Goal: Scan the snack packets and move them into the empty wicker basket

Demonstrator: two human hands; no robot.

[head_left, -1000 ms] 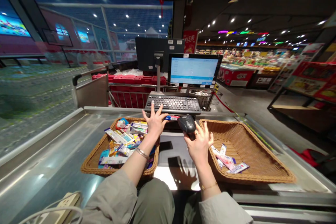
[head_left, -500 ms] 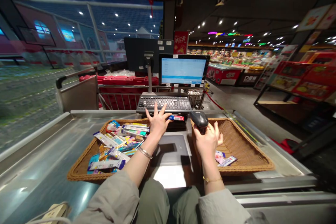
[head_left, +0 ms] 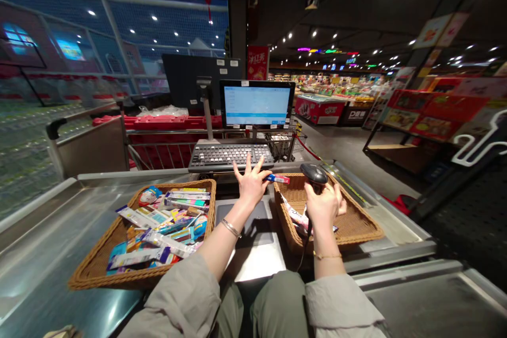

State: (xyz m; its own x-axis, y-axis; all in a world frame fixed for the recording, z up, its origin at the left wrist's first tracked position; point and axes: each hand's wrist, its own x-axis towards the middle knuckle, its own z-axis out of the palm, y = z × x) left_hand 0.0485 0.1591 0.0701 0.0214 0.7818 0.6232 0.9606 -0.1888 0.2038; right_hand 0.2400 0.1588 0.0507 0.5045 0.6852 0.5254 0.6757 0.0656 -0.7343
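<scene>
My left hand [head_left: 250,184] is raised with its fingers spread, and a small blue and red packet [head_left: 278,179] is pinched at its thumb side. My right hand [head_left: 322,206] grips a black handheld barcode scanner [head_left: 313,173], its head pointing up and toward the packet. Below my right hand, a wicker basket [head_left: 358,235] holds a few pale packets [head_left: 295,214], partly hidden by the hand. To my left, a wicker basket [head_left: 95,260] is heaped with several colourful packets [head_left: 158,227].
A steel checkout counter [head_left: 47,253] holds both baskets, with a dark flat pad [head_left: 237,216] between them. Beyond stand a keyboard [head_left: 229,157], a monitor [head_left: 255,105] and a cart [head_left: 158,148] with red crates. Store aisles lie at the far right.
The whole view has swung, so the scene sits further left. My right hand and the scanner have moved closer to the packet, and the left hand still holds it.
</scene>
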